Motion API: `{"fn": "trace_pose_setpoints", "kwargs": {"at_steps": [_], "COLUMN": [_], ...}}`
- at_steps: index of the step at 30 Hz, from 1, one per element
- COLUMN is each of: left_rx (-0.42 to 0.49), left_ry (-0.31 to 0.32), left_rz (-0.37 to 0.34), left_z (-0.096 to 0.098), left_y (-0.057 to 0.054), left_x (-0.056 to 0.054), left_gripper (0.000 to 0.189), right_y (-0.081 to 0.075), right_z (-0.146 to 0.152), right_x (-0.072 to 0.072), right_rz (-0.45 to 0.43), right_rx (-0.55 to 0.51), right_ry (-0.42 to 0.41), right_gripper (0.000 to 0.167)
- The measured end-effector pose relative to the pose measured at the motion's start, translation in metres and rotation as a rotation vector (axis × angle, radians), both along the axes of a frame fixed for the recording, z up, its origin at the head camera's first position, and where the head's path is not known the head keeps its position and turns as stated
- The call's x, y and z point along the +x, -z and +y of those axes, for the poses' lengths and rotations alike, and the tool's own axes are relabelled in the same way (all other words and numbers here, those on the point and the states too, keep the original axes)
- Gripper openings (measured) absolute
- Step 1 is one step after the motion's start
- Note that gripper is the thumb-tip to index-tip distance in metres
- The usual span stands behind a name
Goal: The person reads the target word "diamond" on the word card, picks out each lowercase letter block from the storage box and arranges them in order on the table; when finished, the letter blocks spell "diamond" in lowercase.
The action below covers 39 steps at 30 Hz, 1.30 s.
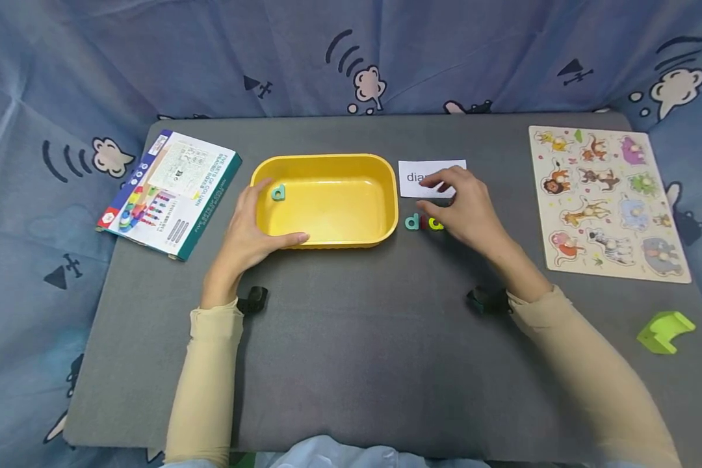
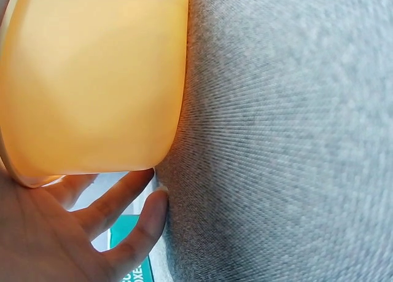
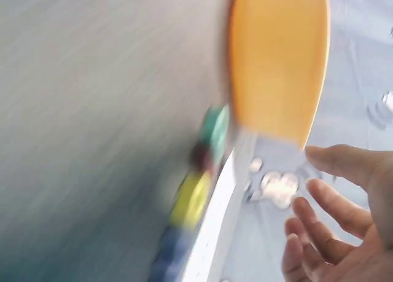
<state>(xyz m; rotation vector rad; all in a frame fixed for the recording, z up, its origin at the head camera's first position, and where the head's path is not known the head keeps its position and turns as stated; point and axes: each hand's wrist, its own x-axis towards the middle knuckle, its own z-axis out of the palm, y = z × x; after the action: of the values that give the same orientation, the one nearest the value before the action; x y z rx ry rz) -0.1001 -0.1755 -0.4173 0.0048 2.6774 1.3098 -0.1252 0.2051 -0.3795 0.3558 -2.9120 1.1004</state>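
My left hand (image 1: 248,227) grips the left end of a yellow plastic tray (image 1: 327,243), thumb on the front rim; its fingers (image 2: 113,199) lie along the outer wall. Inside the tray is a small teal letter (image 1: 277,192). Above the table, just right of the tray, my right hand (image 1: 468,208) holds nothing, its fingers loosely bent. Beneath it a row holds a teal letter d (image 1: 412,222), a dark red letter (image 1: 424,223) and a yellow letter (image 1: 435,223). The right wrist view adds a dark blue letter (image 3: 172,251). Behind them lies a printed card (image 1: 412,188), its word partly covered by my hand.
At the left lies a boxed toy set (image 1: 172,192). A wooden animal puzzle board (image 1: 538,214) lies at the right, with a lime green block (image 1: 663,331) in front of it. A patterned blue curtain (image 1: 304,58) hangs behind the grey table (image 1: 351,364).
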Motion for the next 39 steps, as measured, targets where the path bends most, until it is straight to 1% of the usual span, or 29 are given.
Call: {"fn": "trace_pose_setpoints", "kwargs": {"at_steps": [6,9,11,14,17,19,22,26,29,32,35,39], "left_rx": [0.031,0.042,0.045,0.041,0.032,0.027,0.024,0.014,0.007,0.008,0.01,0.015], "left_ry": [-0.023,-0.034,-0.038,-0.041,-0.038,-0.035,-0.031,-0.026,-0.022,-0.016,-0.014,-0.014], "left_rz": [-0.015,-0.026,-0.036,-0.053,-0.067,-0.07,-0.067,-0.054,-0.049,-0.051,-0.06,-0.064], "left_z": [0.0,0.0,0.0,0.0,0.0,0.0,-0.001,-0.002,-0.003,-0.003,-0.003,-0.002], "left_y": [0.0,0.0,-0.001,-0.002,-0.003,-0.003,-0.001,0.0,0.0,-0.001,-0.001,-0.002], "left_x": [0.001,0.001,0.001,0.001,0.001,0.001,0.001,0.001,0.001,0.002,0.002,0.002], "left_gripper": [0.139,0.145,0.146,0.146,0.146,0.146,0.147,0.147,0.147,0.146,0.144,0.143], "right_y": [-0.006,-0.005,-0.003,0.001,0.008,0.013,0.02,0.024,0.024,0.023,0.022,0.019], "right_z": [-0.052,-0.077,-0.093,-0.115,-0.135,-0.146,-0.158,-0.171,-0.179,-0.186,-0.19,-0.193], "right_x": [-0.015,-0.024,-0.029,-0.036,-0.042,-0.046,-0.052,-0.057,-0.058,-0.056,-0.054,-0.051], "right_rz": [0.003,-0.02,-0.062,-0.153,-0.217,-0.234,-0.229,-0.23,-0.232,-0.232,-0.229,-0.216], "right_rx": [-0.055,-0.055,-0.04,0.004,0.037,0.038,0.031,0.044,0.111,0.204,0.298,0.382], "right_ry": [-0.087,-0.151,-0.194,-0.246,-0.299,-0.334,-0.391,-0.466,-0.539,-0.59,-0.609,-0.623], "right_gripper": [0.037,0.039,0.044,0.053,0.058,0.059,0.058,0.06,0.066,0.071,0.072,0.064]}}
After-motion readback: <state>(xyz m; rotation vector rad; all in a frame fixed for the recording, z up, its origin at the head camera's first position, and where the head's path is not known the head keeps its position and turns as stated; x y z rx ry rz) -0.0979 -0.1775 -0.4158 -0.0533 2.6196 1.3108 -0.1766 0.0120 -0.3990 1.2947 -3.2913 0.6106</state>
